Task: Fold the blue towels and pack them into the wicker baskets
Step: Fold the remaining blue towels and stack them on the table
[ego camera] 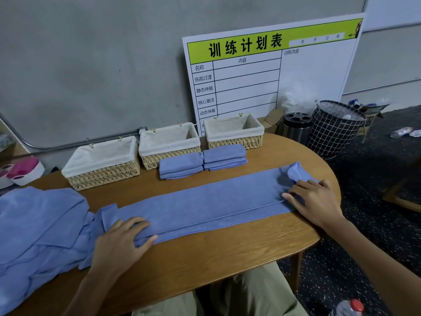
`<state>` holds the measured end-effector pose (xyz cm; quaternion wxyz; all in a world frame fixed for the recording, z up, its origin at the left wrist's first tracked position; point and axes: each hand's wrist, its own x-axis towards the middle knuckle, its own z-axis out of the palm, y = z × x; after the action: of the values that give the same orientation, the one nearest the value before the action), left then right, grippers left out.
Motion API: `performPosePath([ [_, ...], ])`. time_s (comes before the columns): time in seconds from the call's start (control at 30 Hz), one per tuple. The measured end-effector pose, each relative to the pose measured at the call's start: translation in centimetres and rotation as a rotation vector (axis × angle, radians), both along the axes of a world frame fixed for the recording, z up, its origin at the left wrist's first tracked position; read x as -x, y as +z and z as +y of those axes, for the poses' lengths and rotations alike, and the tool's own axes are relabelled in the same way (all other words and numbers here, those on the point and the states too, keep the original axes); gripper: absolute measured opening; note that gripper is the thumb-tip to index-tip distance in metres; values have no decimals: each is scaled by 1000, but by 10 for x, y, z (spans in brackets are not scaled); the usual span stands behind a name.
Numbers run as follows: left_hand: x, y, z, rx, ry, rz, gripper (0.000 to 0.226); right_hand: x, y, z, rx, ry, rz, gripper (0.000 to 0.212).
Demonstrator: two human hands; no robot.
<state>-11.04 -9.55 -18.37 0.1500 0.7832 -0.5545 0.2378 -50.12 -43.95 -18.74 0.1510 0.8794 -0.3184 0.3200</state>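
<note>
A long blue towel [205, 201], folded lengthwise into a strip, lies across the wooden table [216, 258]. My left hand [120, 242] grips its left end, thumb under the near edge. My right hand [316, 199] rests on its right end, fingers spread flat beside a turned-up corner. Two folded blue towels [180, 166] [224, 156] sit side by side behind the strip. Three lined wicker baskets stand in a row at the back: left basket [102, 174], middle basket [168, 153], right basket [234, 140]. All three baskets look empty.
A pile of loose blue towels [38, 229] covers the table's left end. A white schedule board [268, 71] leans on the wall behind the baskets. A black grid bin [335, 131] and a steel canister [296, 128] stand right of the table. A bottle cap [355, 305] shows bottom right.
</note>
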Motion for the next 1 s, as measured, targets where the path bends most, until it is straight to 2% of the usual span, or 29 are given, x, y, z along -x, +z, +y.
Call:
performPosePath([
  [0.17,5,3,-10,10,6,-3,59,-1,-2,-1,45,-80,14,42],
  [0.3,15,-1,-31,-13,-213,-2,47,-3,-3,-4,16,97,20,40],
  [0.37,15,-8,-37,-49,-281,97,49,-8,-3,-4,-83,265,33,34],
  [0.43,12,-11,-40,-44,-316,273,47,-17,-2,0,-195,388,20,28],
  [0.5,12,-10,-41,-5,-357,414,47,-26,-3,3,-234,455,21,27],
  [0.57,14,-6,-40,20,-382,474,48,-30,-2,3,-217,485,33,27],
  [0.7,19,-4,-38,54,-390,431,46,-32,-3,6,-161,484,44,24],
  [0.83,24,1,-37,134,-398,372,33,-33,4,13,-155,449,-14,23],
  [1.0,17,-10,-29,21,-455,351,31,-24,-1,18,-180,517,108,22],
])
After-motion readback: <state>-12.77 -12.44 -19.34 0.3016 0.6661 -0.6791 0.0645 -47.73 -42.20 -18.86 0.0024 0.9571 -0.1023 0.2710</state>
